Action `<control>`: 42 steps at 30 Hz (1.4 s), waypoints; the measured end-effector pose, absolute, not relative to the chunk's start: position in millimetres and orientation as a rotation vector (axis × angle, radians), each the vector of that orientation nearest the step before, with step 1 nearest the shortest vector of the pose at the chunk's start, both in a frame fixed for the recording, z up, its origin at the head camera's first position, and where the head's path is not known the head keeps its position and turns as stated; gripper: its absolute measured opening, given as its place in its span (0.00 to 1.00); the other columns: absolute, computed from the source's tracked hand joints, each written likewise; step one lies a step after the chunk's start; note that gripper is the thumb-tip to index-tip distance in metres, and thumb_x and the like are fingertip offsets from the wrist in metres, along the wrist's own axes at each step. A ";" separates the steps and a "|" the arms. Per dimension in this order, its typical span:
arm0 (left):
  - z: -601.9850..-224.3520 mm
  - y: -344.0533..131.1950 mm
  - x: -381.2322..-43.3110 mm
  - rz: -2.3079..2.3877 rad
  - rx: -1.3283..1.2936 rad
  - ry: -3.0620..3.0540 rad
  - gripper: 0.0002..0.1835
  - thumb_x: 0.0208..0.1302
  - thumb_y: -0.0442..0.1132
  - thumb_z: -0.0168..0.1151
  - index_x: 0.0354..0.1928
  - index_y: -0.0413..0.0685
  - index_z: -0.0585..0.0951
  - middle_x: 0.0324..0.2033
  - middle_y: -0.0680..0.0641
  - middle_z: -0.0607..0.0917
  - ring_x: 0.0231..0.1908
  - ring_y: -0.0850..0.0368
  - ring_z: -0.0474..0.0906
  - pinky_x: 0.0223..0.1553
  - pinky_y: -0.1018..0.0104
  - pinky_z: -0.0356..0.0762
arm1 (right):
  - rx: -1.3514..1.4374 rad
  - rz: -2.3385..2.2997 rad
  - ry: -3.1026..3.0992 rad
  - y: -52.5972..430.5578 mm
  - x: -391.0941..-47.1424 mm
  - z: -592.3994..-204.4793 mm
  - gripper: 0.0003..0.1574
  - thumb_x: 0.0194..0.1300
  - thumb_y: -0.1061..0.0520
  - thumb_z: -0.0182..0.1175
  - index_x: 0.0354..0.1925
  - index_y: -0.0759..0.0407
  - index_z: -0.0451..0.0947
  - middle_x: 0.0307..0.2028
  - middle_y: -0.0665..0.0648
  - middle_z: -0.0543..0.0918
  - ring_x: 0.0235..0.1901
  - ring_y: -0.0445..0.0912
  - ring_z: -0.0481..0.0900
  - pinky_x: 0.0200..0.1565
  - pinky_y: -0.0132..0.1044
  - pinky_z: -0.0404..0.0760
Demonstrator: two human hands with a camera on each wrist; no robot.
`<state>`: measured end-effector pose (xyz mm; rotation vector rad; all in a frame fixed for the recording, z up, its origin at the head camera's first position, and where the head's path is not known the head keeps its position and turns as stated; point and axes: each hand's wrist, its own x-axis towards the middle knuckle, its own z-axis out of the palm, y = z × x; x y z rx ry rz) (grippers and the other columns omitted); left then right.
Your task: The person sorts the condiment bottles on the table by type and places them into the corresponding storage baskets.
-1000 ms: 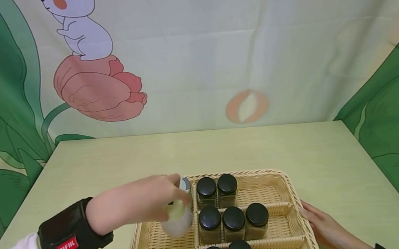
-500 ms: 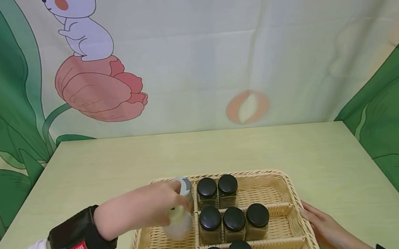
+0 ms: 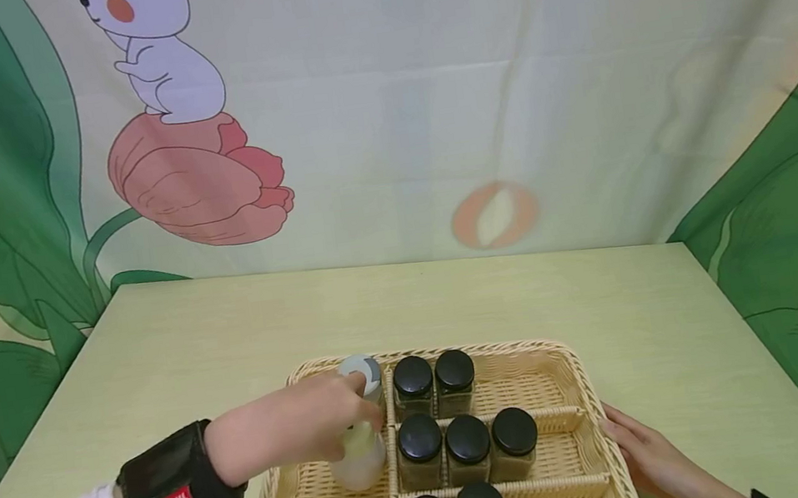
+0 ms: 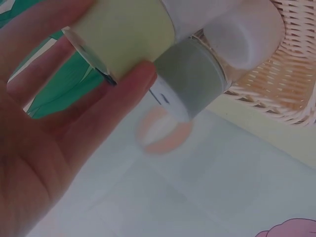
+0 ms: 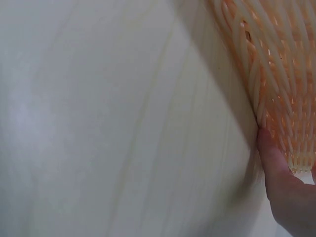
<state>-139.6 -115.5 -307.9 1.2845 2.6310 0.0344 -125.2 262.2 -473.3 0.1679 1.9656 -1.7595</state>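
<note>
In the head view my left hand (image 3: 315, 416) grips a frosted white bottle (image 3: 358, 469) by its pale yellow cap (image 4: 126, 39). The bottle is upright in the left compartment of a wicker basket (image 3: 576, 364). In the left wrist view thumb and fingers are on opposite sides of the cap. Just behind stands another jar with a grey-and-white lid (image 3: 360, 369), its body partly hidden by the hand. My right hand (image 3: 661, 458) rests against the basket's outer right side, and one digit touches the weave (image 5: 291, 84) in the right wrist view.
Several black-lidded jars (image 3: 468, 439) stand in the basket's three right-hand compartments, split by wicker dividers (image 3: 559, 489). The basket sits at the near side of a pale wooden table (image 3: 227, 322). A printed curtain (image 3: 382, 117) hangs behind.
My left hand has shifted a little nearer and to the right, with the frosted bottle moving slightly toward me. More of the grey-lidded jar shows. The right hand has stayed still.
</note>
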 end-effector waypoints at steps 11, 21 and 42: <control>-317.0 -115.6 -140.2 0.052 1.227 2.629 0.19 0.37 0.27 0.69 0.37 0.48 0.82 0.33 0.46 0.75 0.28 0.58 0.73 0.27 0.73 0.72 | 0.120 -1.766 1.944 263.7 -124.9 -472.9 0.45 0.66 0.39 0.39 0.68 0.59 0.34 0.63 0.75 0.46 0.56 0.65 0.61 0.49 0.54 0.69; -322.3 -114.9 -141.9 0.037 1.219 2.617 0.18 0.38 0.29 0.70 0.37 0.50 0.82 0.32 0.47 0.75 0.29 0.59 0.73 0.27 0.74 0.72 | 0.143 -1.765 1.962 262.9 -125.1 -473.8 0.45 0.66 0.38 0.40 0.68 0.59 0.35 0.63 0.74 0.47 0.57 0.65 0.60 0.50 0.53 0.68; -331.0 -111.6 -141.4 0.047 1.121 2.603 0.18 0.40 0.26 0.68 0.37 0.49 0.82 0.32 0.47 0.74 0.25 0.62 0.69 0.22 0.76 0.66 | 0.148 -1.767 1.970 262.8 -125.7 -474.6 0.45 0.66 0.38 0.40 0.68 0.59 0.36 0.63 0.73 0.48 0.57 0.64 0.61 0.49 0.53 0.69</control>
